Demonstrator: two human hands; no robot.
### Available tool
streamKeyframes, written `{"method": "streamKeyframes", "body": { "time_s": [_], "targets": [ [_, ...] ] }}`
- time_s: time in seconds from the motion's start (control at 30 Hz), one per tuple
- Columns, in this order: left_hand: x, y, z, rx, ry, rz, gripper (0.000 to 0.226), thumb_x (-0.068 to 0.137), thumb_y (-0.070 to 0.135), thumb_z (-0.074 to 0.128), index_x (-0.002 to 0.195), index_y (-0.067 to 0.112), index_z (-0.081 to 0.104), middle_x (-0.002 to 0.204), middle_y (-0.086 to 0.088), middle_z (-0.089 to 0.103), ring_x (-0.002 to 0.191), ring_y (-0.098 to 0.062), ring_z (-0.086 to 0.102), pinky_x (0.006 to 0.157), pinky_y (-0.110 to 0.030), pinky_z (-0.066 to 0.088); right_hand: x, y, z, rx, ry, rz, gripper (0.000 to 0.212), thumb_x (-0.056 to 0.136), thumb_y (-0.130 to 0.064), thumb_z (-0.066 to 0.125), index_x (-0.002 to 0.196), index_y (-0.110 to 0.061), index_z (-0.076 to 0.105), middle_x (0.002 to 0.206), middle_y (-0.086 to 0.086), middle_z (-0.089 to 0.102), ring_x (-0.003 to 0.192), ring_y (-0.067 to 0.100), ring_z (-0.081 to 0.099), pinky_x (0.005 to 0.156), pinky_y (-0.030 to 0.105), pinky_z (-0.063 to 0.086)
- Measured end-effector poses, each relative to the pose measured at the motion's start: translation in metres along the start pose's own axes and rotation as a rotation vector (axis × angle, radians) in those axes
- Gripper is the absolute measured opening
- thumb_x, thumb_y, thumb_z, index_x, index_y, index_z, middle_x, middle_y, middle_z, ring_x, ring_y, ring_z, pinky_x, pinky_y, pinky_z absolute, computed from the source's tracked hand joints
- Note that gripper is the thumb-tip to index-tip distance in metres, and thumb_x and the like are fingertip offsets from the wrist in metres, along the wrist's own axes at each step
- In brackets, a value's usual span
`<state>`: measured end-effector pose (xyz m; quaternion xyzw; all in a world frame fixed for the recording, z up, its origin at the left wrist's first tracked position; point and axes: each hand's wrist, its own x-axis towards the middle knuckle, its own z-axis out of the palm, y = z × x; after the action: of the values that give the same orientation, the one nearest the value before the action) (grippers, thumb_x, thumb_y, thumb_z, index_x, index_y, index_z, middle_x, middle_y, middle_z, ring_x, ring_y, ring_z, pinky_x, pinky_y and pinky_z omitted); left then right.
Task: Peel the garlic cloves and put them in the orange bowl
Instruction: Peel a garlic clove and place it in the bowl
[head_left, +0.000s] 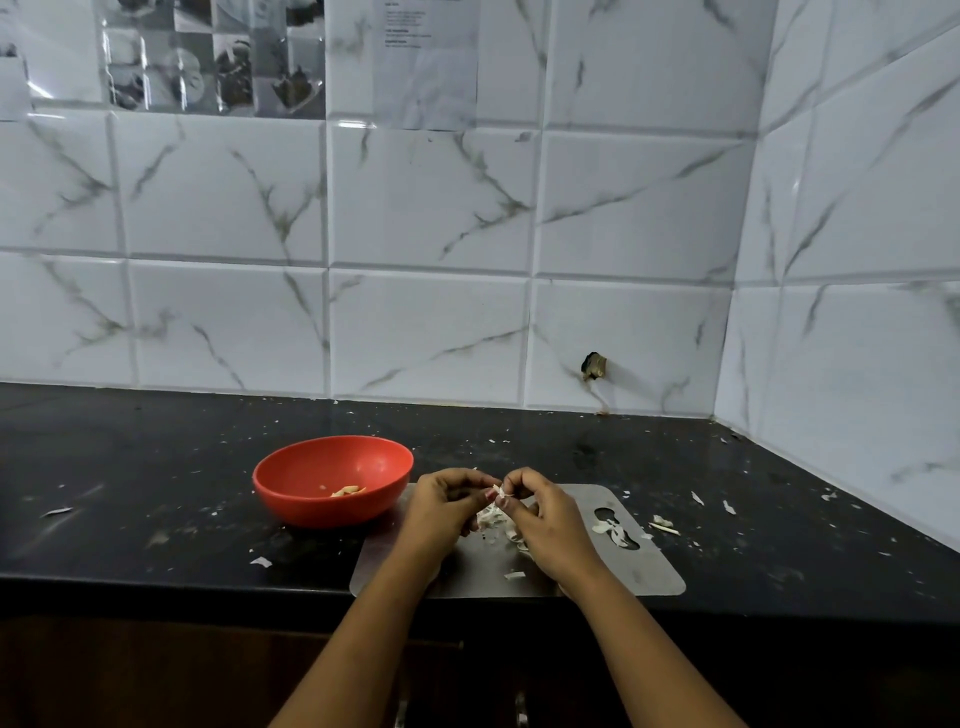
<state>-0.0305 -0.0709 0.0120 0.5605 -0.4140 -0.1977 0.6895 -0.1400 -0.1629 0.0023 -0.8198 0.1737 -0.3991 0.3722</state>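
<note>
While my left hand curls its fingers round one garlic clove and my right hand pinches the same clove at its papery tip, neither has any slack. Both are closed tight on it, I judge so that one steadies while the other strips skin. Directly beneath the grip lies one heap of loose skins; I work above it so the waste drops onto the single steel cutting board. Just right of the grip, more skins sit in the board's handle cut-out. Close on the left stands the one orange bowl, a short reach away. It holds a few peeled cloves, perhaps two or three, too small to count surely. Flakes dot the black counter all round.
</note>
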Motion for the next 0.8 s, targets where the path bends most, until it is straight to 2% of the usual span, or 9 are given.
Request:
{"method": "streamKeyframes", "body": {
  "time_s": [0.27, 0.4, 0.57, 0.8],
  "targets": [
    [0.0006, -0.0011, 0.0003, 0.019, 0.005, 0.021, 0.011, 0.083, -0.002, 0.065, 0.081, 0.008, 0.069, 0.057, -0.001, 0.062, 0.041, -0.008, 0.043, 0.041, -0.018, 0.034, 0.0016, 0.0031, 0.0020, -0.022, -0.028, -0.014, 0.010, 0.094, -0.021, 0.058, 0.085, -0.018, 0.054, 0.066, -0.011, 0.049, 0.057, 0.002, 0.042, 0.055, 0.019, 0.033],
    [-0.0004, 0.0004, 0.0012, 0.044, -0.014, 0.014, 0.007, 0.085, 0.000, 0.064, 0.086, 0.005, 0.068, 0.063, -0.002, 0.066, 0.048, -0.008, 0.053, 0.044, -0.017, 0.038, 0.0022, 0.0026, 0.0025, -0.037, -0.021, -0.032, 0.017, 0.095, -0.018, 0.057, 0.080, -0.024, 0.050, 0.073, -0.010, 0.049, 0.063, 0.000, 0.042, 0.060, 0.018, 0.033],
    [-0.0016, 0.0021, 0.0021, 0.018, -0.045, 0.000, 0.007, 0.088, -0.001, 0.060, 0.089, 0.001, 0.066, 0.066, -0.006, 0.066, 0.049, -0.009, 0.057, 0.046, -0.017, 0.042, 0.0026, 0.0004, 0.0011, -0.071, -0.004, -0.032, 0.023, 0.094, -0.021, 0.057, 0.078, -0.034, 0.047, 0.095, -0.004, 0.053, 0.084, 0.001, 0.047, 0.069, 0.014, 0.037],
    [-0.0020, 0.0016, 0.0020, 0.036, -0.023, 0.027, 0.011, 0.084, -0.001, 0.064, 0.093, 0.002, 0.069, 0.065, -0.002, 0.068, 0.047, -0.009, 0.053, 0.045, -0.017, 0.040, 0.0025, 0.0012, 0.0009, -0.068, 0.001, -0.039, 0.020, 0.095, -0.023, 0.057, 0.080, -0.032, 0.048, 0.096, -0.004, 0.054, 0.089, -0.001, 0.048, 0.074, 0.013, 0.038]
  ]
}}
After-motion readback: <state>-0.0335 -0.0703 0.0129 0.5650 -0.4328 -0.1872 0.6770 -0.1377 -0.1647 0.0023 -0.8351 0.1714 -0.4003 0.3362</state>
